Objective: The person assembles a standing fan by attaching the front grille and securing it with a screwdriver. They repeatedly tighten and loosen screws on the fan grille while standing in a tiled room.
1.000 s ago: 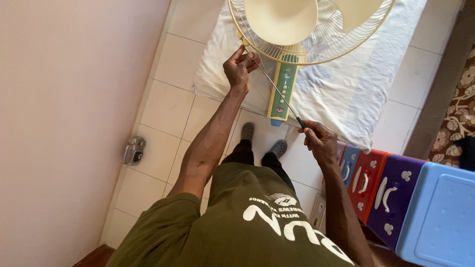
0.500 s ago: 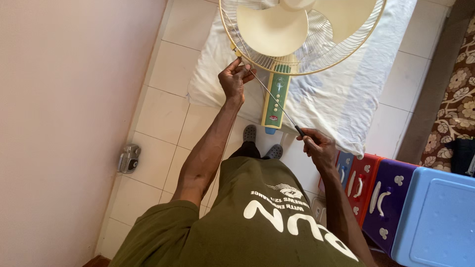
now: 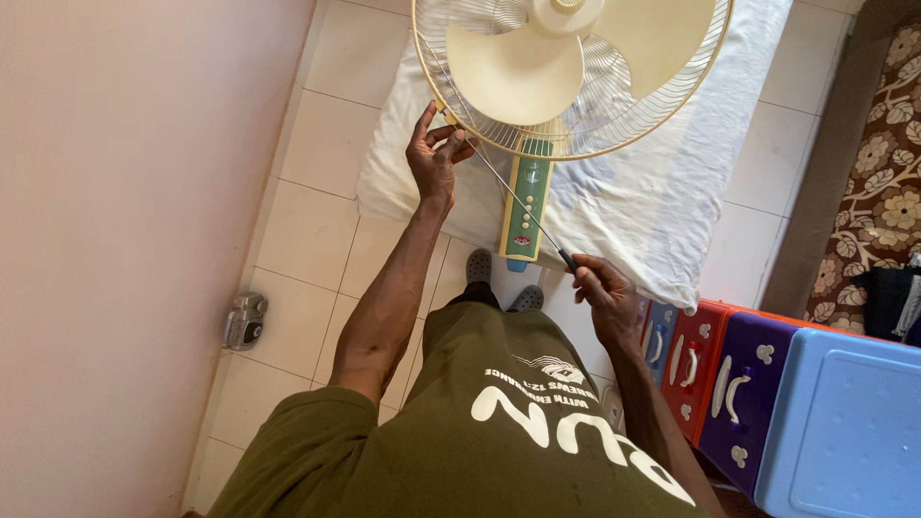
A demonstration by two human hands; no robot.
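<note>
A cream fan [image 3: 537, 67] with a wire grille and a green control panel [image 3: 526, 203] stands in front of me over a white cloth. My left hand [image 3: 434, 152] is at the lower left rim of the grille, fingers pinching at a small clip there. My right hand [image 3: 602, 286] grips the dark handle of a long thin screwdriver [image 3: 518, 203], whose shaft runs up and left to the grille rim by my left fingers.
A white cloth [image 3: 662, 192] lies on the tiled floor [image 3: 317, 192] under the fan. Red, purple and blue plastic drawers [image 3: 767, 384] stand at the right. A small grey device [image 3: 245, 320] sits by the pink wall [image 3: 125, 240]. Patterned fabric [image 3: 887, 173] is far right.
The view has shifted so the fan sits lower in frame. Both hands hold their positions on the grille rim and the screwdriver; my left fingers have opened slightly.
</note>
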